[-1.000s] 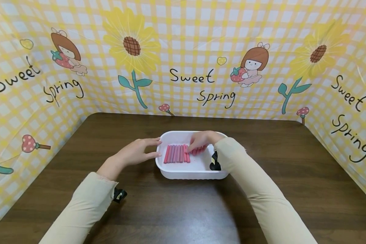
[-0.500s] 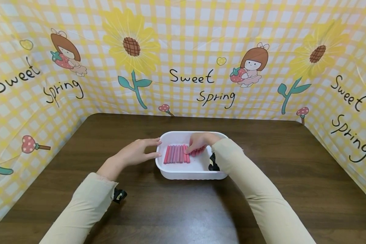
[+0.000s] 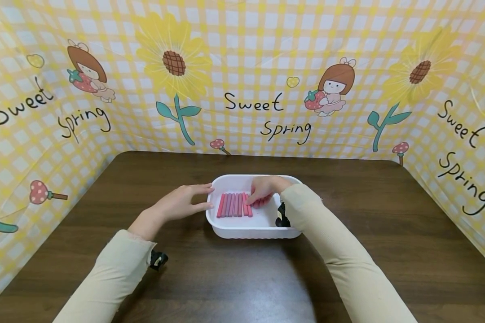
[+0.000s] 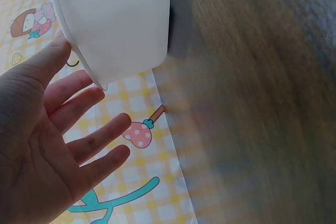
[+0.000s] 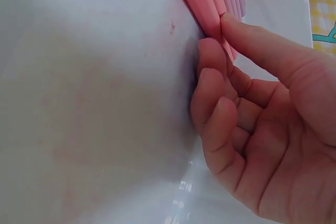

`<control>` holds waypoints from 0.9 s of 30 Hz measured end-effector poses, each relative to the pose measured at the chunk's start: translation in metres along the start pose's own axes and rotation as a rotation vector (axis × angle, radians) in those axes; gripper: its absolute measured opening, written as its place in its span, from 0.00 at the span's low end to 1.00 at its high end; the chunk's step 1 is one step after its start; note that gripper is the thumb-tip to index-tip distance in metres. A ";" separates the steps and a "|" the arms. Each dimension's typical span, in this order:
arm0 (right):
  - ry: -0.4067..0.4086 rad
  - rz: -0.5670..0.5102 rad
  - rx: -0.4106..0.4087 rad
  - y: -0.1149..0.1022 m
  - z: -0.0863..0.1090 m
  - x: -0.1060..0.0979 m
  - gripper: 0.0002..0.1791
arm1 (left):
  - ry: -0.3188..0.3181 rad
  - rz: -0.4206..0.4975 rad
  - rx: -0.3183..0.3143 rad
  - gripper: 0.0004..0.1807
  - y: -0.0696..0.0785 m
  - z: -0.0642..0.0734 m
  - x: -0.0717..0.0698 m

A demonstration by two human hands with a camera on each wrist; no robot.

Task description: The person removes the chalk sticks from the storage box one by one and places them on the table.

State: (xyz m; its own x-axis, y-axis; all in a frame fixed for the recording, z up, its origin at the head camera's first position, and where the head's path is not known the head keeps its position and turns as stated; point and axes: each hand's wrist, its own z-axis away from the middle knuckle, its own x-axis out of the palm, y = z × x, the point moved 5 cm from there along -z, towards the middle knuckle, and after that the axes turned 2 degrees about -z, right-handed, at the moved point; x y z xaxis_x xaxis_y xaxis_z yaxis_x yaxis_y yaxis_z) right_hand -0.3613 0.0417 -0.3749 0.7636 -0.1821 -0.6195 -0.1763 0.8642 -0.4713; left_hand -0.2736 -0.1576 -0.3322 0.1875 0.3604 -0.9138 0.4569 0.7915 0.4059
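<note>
A white tray holds a row of pink and mauve chalk sticks lying side by side in its left half. My right hand is inside the tray at the row's right end. In the right wrist view, its thumb and forefinger pinch the outermost pink chalk stick, while the other fingers are curled beside it. My left hand is at the tray's left end, its fairly straight fingers and thumb touching the rim. Seen from the left wrist, that hand has its lower fingers spread apart.
The tray stands on a dark brown wooden table. A yellow checked cloth with printed flowers and figures rises behind the table and along both sides. Faint pink smudges mark the tray floor.
My right hand has shifted slightly left and its fingers have drawn in closer at the right end of the row. The left hand and the tray have stayed in place.
</note>
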 end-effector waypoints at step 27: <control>-0.007 -0.006 -0.021 0.000 0.012 -0.010 0.14 | 0.001 0.008 -0.001 0.32 0.000 0.001 0.000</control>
State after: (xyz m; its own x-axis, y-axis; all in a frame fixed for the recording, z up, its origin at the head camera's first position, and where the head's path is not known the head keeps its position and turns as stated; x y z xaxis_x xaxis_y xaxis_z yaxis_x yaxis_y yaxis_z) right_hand -0.3614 0.0492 -0.3619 0.7692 -0.1837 -0.6120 -0.1846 0.8531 -0.4881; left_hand -0.2728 -0.1578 -0.3322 0.1903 0.3671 -0.9105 0.4543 0.7892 0.4132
